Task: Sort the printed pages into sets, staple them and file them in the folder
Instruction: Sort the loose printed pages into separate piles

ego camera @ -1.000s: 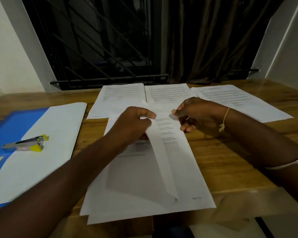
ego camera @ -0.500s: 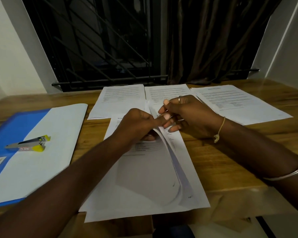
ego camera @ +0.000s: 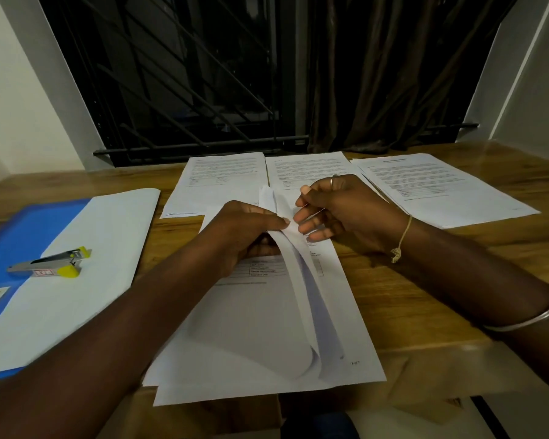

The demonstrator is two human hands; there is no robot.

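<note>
At the far left a blue folder [ego camera: 16,239] is laid on the tabletop [ego camera: 419,299]. A white sheet [ego camera: 102,236] is spread over it, and a yellow-and-grey stapler [ego camera: 49,264] rests on that sheet, well apart from both hands.

Toward the middle, the grip of the left hand [ego camera: 244,236] is closed on the lifted pages [ego camera: 301,289]. Their far end is pinched between thumb and forefinger, while their near end lies down on the stack [ego camera: 254,350]. The long axis of these pages is directed from the person outward to the window, and they are stood on edge, curled, directly between the two hands.

Just to their right the right hand [ego camera: 339,210] is held with fingers loosely bent and fingertips [ego camera: 311,224] at the pages' upper edge. Whether a sheet is actually pinched there cannot be told, since the contact is hidden by the paper.

Beyond both hands a row of sorted sets [ego camera: 308,167] is laid out across the tabletop's far side. Sorting is judged to be under way, with stapling not yet begun. For the coming move, the page to be peeled off lies on the right hand's side, so that hand is the nearer. The sets would be reached by carrying it forward, away from the person.
</note>
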